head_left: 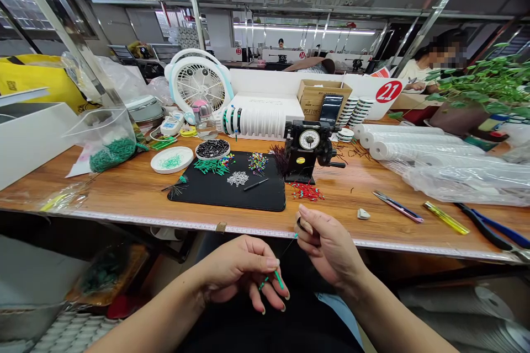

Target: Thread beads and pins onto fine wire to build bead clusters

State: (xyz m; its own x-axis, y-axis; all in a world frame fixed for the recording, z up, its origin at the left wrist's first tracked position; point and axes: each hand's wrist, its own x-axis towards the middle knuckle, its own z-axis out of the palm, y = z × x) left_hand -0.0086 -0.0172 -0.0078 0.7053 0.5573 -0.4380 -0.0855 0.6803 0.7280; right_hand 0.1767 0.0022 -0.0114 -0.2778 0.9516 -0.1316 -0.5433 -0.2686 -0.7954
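My left hand (pixel 248 270) is held over my lap, below the table edge. Its thumb and forefinger pinch a strand of slim green tube pieces (pixel 279 280), some lying across the other fingers. To its right, my right hand (pixel 325 245) is raised near the edge with its fingers curled closed. A thin dark thread runs between the hands, with a tiny green piece beside the right fingers. A black band circles a right finger. Beyond the hands lies a black mat (pixel 207 196) with green tubes (pixel 212 167), clear beads (pixel 237 178), coloured beads (pixel 258 162) and a black pen-like tool (pixel 255 185).
A black hand-cranked winder (pixel 304 157) stands behind red beaded strands (pixel 307 192). A white fan (pixel 201 85), white spools (pixel 260 123) and dish of black beads (pixel 212 149) are behind the mat. Tweezers (pixel 397 207), a yellow cutter (pixel 446 217) and pliers (pixel 492 229) lie right.
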